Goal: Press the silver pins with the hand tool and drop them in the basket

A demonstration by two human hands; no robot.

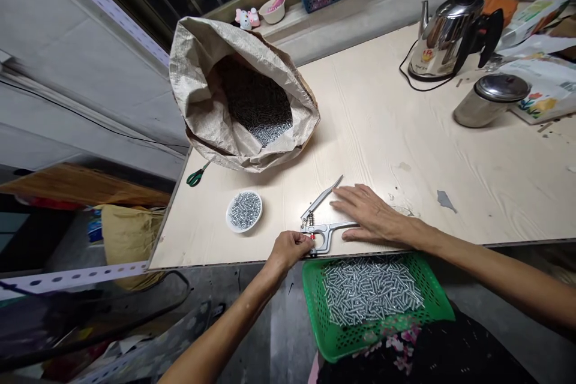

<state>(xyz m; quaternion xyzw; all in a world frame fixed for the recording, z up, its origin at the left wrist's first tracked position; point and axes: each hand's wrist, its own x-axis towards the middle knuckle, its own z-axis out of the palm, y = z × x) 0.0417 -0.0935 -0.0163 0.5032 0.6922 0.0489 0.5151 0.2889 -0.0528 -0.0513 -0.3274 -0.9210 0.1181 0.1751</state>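
Silver hand-press pliers (324,233) lie near the table's front edge, their two handles spread apart. A spring and a small red part show near their jaw. My left hand (291,248) is closed in a pinch at the jaw; whatever is between its fingertips is too small to make out. Over the handle ends rests my right hand (371,215), its fingers stretched out and not wrapped round them. Left of the pliers stands a white bowl (244,212) full of small silver metal pieces. Below the table edge, a green basket (317,312) holds many longer, ridged-looking silver pieces.
A large woven sack (198,90) stands open at the back left, with small metal pieces inside. Green-handled scissors (196,176) lie beside it. At the back right are a steel kettle (445,36), a lidded canister (490,99) and plastic packets (546,87).
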